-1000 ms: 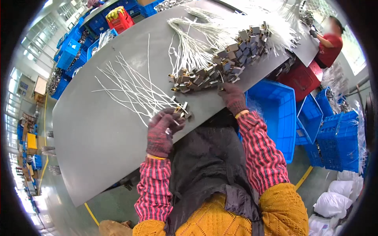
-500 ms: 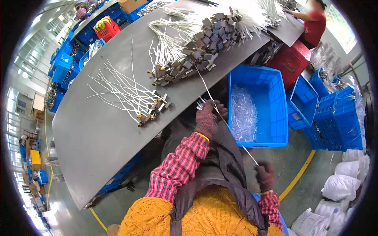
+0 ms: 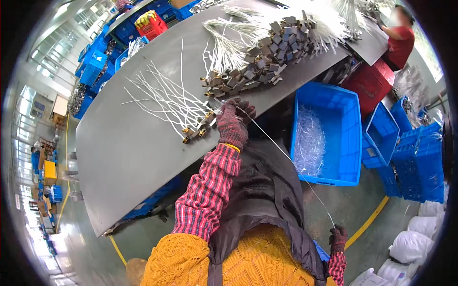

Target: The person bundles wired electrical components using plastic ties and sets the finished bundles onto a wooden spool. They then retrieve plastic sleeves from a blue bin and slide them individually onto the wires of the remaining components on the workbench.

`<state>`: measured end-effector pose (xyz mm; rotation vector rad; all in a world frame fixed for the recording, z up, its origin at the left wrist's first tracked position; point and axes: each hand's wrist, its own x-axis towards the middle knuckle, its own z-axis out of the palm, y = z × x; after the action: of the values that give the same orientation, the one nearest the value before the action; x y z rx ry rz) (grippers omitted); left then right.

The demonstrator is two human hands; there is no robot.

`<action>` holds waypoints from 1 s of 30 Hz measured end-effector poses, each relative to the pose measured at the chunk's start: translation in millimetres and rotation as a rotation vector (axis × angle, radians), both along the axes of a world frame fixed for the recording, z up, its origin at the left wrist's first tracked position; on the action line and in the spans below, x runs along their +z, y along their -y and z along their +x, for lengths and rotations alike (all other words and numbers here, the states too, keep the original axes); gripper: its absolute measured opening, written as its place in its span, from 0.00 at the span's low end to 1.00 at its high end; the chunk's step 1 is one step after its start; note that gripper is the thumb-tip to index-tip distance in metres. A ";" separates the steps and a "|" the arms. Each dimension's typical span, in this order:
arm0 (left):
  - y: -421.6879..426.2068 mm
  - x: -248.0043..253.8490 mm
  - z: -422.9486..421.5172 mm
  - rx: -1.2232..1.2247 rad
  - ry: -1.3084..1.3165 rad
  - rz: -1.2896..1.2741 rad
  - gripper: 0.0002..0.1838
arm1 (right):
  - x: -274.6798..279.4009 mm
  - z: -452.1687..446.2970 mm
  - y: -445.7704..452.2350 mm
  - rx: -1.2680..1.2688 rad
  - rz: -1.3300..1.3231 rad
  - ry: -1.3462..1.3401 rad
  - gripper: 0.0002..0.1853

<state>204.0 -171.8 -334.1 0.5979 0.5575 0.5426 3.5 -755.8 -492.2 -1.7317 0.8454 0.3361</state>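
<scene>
A thin white wire (image 3: 305,180) stretches slantwise between my two gloved hands. My left hand (image 3: 233,123), at the table's edge, is closed around its upper end, and pale tips poke out past the fingers; I cannot make out what they belong to. Low on the right, my right hand (image 3: 338,238) is closed on the wire's other end. Just left of my left hand lies a loose group of white wires (image 3: 164,95) with small metal-looking end pieces (image 3: 193,132). Above it, a large pile of grey and brownish block-shaped pieces (image 3: 257,62) has white wires fanning out behind.
The grey table (image 3: 119,157) curves round on the left. Right of it stands a blue bin (image 3: 350,143) with clear, thin strips inside. Beyond are more blue crates (image 3: 420,162), a red container (image 3: 372,83) and white sacks (image 3: 412,243). A person in red (image 3: 400,45) is at the far table.
My left hand has moved up and left over the table's edge. My right hand has gone lower and outward, so a longer wire spans between them. The view has shifted.
</scene>
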 end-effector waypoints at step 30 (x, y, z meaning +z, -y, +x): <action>-154.4 -23.0 -89.5 -0.004 -0.713 1.082 0.13 | 151.6 265.7 -608.4 1.025 0.039 1.278 0.22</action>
<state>114.5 -17.4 -357.2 1.8629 0.9174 0.6017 269.2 -147.4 -340.5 -1.7564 -0.9815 -0.1419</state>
